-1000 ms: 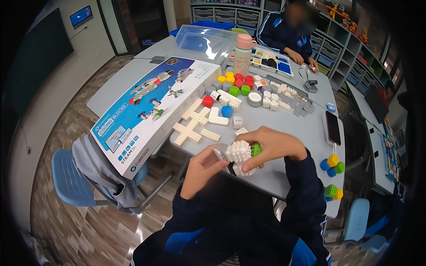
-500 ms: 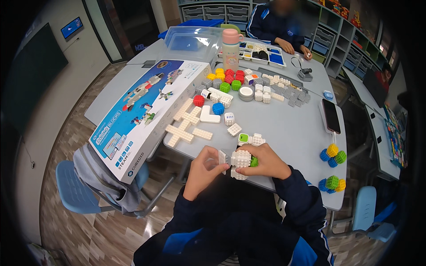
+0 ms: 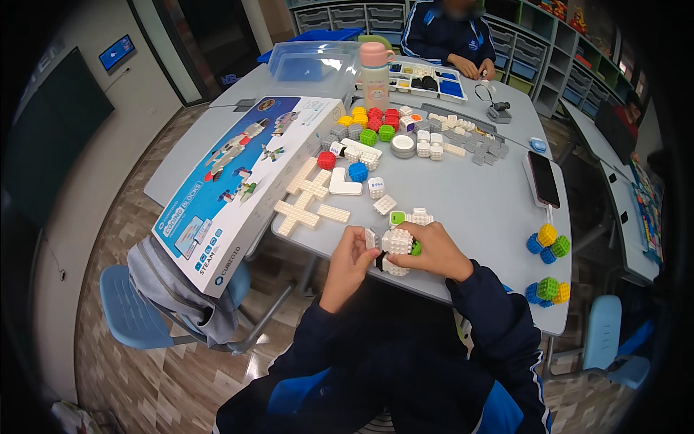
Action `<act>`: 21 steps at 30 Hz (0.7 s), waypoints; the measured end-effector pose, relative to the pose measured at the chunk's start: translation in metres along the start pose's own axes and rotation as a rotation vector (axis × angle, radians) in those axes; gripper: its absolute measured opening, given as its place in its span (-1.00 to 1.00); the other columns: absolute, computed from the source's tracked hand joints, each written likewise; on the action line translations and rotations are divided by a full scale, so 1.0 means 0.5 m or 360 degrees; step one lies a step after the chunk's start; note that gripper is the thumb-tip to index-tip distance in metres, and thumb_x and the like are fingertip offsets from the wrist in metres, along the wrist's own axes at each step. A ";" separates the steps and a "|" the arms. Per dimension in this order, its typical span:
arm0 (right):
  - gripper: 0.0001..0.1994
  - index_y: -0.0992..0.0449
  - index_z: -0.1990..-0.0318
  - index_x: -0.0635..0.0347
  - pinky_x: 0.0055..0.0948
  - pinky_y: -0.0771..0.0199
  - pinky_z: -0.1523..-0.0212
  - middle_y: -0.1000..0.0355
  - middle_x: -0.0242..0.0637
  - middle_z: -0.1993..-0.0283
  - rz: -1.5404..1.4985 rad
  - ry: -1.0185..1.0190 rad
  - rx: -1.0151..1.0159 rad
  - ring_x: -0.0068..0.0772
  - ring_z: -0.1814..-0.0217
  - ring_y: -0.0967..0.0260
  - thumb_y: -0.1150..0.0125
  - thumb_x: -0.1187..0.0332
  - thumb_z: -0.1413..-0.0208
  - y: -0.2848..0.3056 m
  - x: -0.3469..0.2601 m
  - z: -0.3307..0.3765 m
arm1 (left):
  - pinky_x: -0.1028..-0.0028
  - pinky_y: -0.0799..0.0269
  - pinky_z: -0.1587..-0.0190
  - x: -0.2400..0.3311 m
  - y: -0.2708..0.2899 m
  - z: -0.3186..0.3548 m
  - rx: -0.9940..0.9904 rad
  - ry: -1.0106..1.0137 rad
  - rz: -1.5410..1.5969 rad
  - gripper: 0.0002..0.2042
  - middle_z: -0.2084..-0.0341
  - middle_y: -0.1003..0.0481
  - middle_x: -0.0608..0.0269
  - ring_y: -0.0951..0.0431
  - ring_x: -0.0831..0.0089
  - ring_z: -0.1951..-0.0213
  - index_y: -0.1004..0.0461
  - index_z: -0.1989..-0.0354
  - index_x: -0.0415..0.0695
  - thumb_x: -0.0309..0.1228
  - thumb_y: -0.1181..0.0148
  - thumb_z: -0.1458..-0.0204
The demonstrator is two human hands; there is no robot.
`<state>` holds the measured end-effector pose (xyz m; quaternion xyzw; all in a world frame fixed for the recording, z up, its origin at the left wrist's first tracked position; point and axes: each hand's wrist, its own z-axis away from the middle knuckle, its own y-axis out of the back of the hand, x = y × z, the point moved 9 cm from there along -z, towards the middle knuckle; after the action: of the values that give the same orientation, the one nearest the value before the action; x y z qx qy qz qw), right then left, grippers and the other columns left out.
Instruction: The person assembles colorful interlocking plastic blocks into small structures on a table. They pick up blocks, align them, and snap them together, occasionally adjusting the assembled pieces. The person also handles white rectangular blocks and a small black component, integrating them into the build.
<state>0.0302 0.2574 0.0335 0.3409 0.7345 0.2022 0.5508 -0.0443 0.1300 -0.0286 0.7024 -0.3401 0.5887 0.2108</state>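
Grey tables (image 3: pixel 491 210), blue chairs (image 3: pixel 130 311), patterned wood floor (image 3: pixel 144 376), storage shelves (image 3: pixel 578 43), dark wall board (image 3: pixel 50 137)

Both forearms in dark blue sleeves, rising from the lower edge and converging toward the middle. Left hand (image 3: pixel 349 258) raised with the palm turned inward toward the other hand, fingers (image 3: pixel 359 235) curled, fingertips pinching at a spot just beside the right hand's fingers. Right hand (image 3: pixel 431 249) slightly higher and further forward than the left, knuckles up, back of the hand toward the camera, fingers bent and wrapped in a closed grasp, thumb tucked underneath and hidden. Wrists bare beyond the cuffs, the left bent slightly back, the right nearly straight. Hands almost touching at the fingertips.
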 end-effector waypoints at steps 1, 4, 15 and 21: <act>-0.47 -0.58 0.16 0.31 -0.24 -0.52 0.28 -0.53 0.02 0.45 0.0007 0.0008 0.0007 0.05 0.39 -0.53 -0.41 0.00 0.12 0.001 0.001 0.000 | 0.61 -0.31 0.14 0.000 0.001 0.000 0.0025 -0.0011 -0.0037 -0.79 0.31 -0.36 0.41 -0.35 0.66 0.27 -0.27 0.12 -0.17 -0.61 -0.14 -0.15; -0.47 -0.57 0.14 0.33 -0.31 -0.53 0.25 -0.56 -0.02 0.39 0.0128 -0.0127 0.0025 -0.03 0.35 -0.56 -0.42 0.03 0.12 0.001 0.014 0.001 | 0.54 -0.31 0.25 0.029 0.023 0.003 0.0301 -0.0220 -0.0556 -0.80 0.39 -0.36 0.29 -0.35 0.55 0.34 -0.27 0.18 -0.19 -0.62 -0.16 -0.11; -0.44 -0.56 0.16 0.39 -0.23 -0.51 0.31 -0.53 0.04 0.44 -0.0159 -0.0120 -0.0044 0.06 0.40 -0.52 -0.41 0.00 0.12 -0.021 -0.002 0.004 | 0.39 -0.33 0.39 0.067 0.037 -0.009 0.0574 -0.0436 -0.1139 -0.80 0.47 -0.38 0.07 -0.40 0.33 0.49 -0.27 0.21 -0.24 -0.54 -0.19 -0.09; -0.40 -0.53 0.12 0.48 -0.27 -0.51 0.31 -0.53 0.08 0.43 -0.0360 -0.0310 -0.0020 -0.03 0.42 -0.55 -0.42 0.03 0.12 -0.013 0.009 0.006 | 0.30 -0.41 0.27 0.081 0.097 0.003 0.0655 -0.0191 -0.1290 -0.59 0.37 -0.48 0.01 -0.49 0.19 0.36 -0.31 0.10 -0.23 -0.40 -0.40 0.03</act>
<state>0.0304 0.2558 0.0252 0.2704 0.7100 0.1095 0.6409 -0.0754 0.0868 0.0052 0.8390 0.0746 0.4722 0.2601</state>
